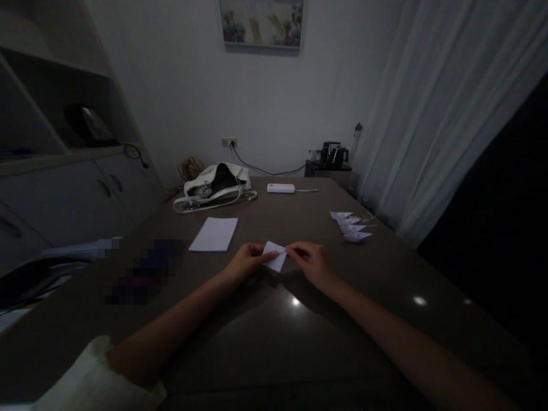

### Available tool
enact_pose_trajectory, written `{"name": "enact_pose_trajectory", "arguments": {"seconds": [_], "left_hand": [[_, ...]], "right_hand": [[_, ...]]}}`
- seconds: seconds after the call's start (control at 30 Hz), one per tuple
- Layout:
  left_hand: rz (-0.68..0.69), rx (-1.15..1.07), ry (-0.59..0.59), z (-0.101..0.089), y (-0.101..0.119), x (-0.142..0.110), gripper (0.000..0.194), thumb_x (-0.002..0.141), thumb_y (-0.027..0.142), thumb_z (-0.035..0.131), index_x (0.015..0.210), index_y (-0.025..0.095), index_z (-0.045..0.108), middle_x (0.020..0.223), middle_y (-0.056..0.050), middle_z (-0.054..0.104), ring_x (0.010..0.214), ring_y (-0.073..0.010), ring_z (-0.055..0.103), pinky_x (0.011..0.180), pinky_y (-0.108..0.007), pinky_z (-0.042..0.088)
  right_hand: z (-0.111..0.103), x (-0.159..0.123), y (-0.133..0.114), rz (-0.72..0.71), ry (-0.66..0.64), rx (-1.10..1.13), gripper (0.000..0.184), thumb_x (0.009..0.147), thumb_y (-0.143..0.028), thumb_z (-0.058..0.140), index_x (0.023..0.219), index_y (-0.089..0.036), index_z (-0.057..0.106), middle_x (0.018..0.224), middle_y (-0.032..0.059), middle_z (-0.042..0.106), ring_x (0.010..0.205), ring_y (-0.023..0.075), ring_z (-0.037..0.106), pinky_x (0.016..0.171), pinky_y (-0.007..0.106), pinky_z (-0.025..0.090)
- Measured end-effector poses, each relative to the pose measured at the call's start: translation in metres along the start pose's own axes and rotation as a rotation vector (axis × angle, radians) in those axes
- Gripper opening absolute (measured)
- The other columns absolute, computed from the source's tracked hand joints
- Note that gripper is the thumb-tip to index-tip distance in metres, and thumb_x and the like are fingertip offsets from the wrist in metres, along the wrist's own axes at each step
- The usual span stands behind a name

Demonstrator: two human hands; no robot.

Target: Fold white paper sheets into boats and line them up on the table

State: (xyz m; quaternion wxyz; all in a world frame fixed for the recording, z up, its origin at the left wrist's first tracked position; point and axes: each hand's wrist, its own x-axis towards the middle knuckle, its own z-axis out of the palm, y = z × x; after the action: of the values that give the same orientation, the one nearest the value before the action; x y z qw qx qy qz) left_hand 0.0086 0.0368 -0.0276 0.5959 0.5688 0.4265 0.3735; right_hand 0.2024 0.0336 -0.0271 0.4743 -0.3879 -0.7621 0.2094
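A small folded piece of white paper (274, 256) lies on the dark brown table (274, 337) in front of me. My left hand (245, 262) pinches its left side, fingers closed on the fold. My right hand (309, 260) pinches its right edge with fingertips pressed together. Both forearms rest low over the tabletop.
A stack of white sheets (214, 234) lies just beyond my left hand. Several folded paper shapes (351, 226) sit to the right. Further back are a white handbag (214, 185) and a white power bank (281, 188) with cable. A kettle (334, 154) stands by the curtain.
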Motion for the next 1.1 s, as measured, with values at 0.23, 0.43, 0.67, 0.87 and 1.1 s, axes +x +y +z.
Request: {"name": "enact_pose_trajectory", "arguments": {"seconds": [0.23,0.43,0.67,0.87,1.1], "left_hand": [[-0.002,0.047,-0.002,0.0,0.003,-0.002,0.04,0.071,0.045,0.069,0.085,0.009,0.07,0.072,-0.009,0.068,0.057,-0.0139,0.059,0.051,-0.021,0.042],[0.022,0.078,0.008,0.002,0.003,-0.001,0.041,0.069,0.047,0.07,0.083,0.008,0.069,0.069,-0.007,0.068,0.054,-0.0137,0.058,0.049,-0.021,0.041],[0.076,0.115,-0.036,0.003,0.004,-0.002,0.031,0.069,0.041,0.071,0.076,0.01,0.068,0.067,-0.004,0.067,0.056,-0.0126,0.058,0.05,-0.019,0.04],[0.02,0.093,-0.037,0.003,0.004,0.0,0.038,0.073,0.048,0.066,0.079,0.01,0.07,0.067,-0.006,0.067,0.054,-0.0122,0.057,0.049,-0.019,0.039],[0.065,0.028,-0.024,-0.006,-0.005,0.009,0.043,0.076,0.052,0.062,0.07,0.011,0.07,0.063,-0.006,0.066,0.054,-0.0099,0.055,0.052,-0.019,0.041]], "right_hand": [[0.002,0.0,0.001,0.044,0.008,0.052,0.017,0.083,-0.03,0.056,0.076,-0.019,0.067,0.069,0.003,0.067,0.064,0.0163,0.061,0.058,0.026,0.044],[0.004,0.0,0.0,0.098,0.025,0.11,0.02,0.082,-0.031,0.055,0.07,-0.018,0.063,0.062,0.0007,0.061,0.058,0.0135,0.057,0.055,0.023,0.042],[0.007,-0.002,0.0,0.1,-0.157,0.104,0.032,0.085,-0.036,0.052,0.059,-0.017,0.056,0.052,-0.0027,0.05,0.05,0.0105,0.047,0.047,0.022,0.034],[0.004,0.002,0.0,0.095,-0.095,0.142,0.032,0.083,-0.037,0.052,0.058,-0.018,0.052,0.053,-0.0027,0.045,0.05,0.0105,0.043,0.048,0.022,0.032],[0.0,0.007,0.008,0.126,-0.008,0.175,0.036,0.081,-0.045,0.053,0.057,-0.018,0.052,0.051,-0.0018,0.046,0.047,0.0113,0.044,0.046,0.023,0.032]]}}
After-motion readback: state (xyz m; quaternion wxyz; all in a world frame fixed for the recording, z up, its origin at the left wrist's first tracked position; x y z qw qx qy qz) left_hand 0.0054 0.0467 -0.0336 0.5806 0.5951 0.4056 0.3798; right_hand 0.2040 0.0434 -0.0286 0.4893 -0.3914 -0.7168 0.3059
